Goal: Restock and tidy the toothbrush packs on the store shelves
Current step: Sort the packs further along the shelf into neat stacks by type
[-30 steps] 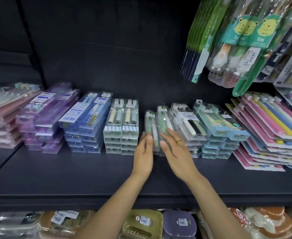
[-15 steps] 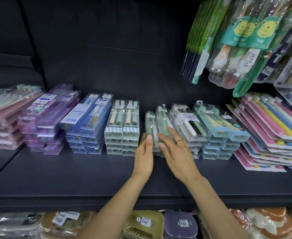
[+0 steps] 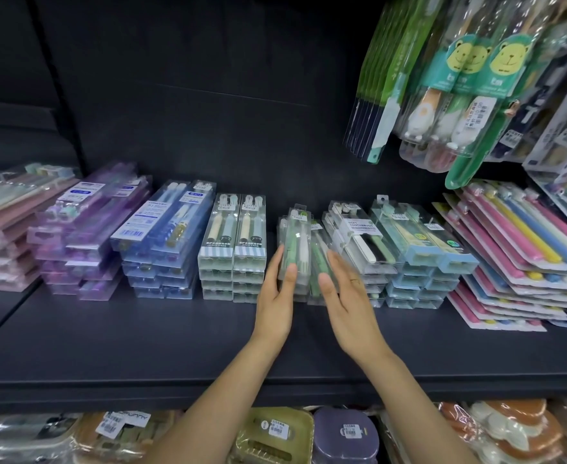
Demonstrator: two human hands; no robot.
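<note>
Two narrow stacks of clear packs with green toothbrushes stand mid-shelf: the left green stack (image 3: 294, 244) and, lower beside it, the right green stack (image 3: 318, 259). My left hand (image 3: 275, 296) clasps the left stack's top packs, fingers along their left side and thumb on the front end. My right hand (image 3: 347, 299) is flat, fingers together, its thumb at the front of the right green stack. The palm rests against the neighbouring "soft toothbrush" stack (image 3: 359, 239).
Along the dark shelf (image 3: 141, 346) stand stacks of striped white packs (image 3: 231, 249), blue packs (image 3: 165, 229), purple packs (image 3: 88, 222), pink packs (image 3: 4, 229), light-blue packs (image 3: 419, 242) and pink carded brushes (image 3: 516, 249). Bear-print packs (image 3: 469, 78) hang upper right. Boxes (image 3: 275, 433) fill the shelf below.
My left hand has closed around the left green stack, thumb now on its front. My right hand has slid slightly right and back, off the top of the green packs.
</note>
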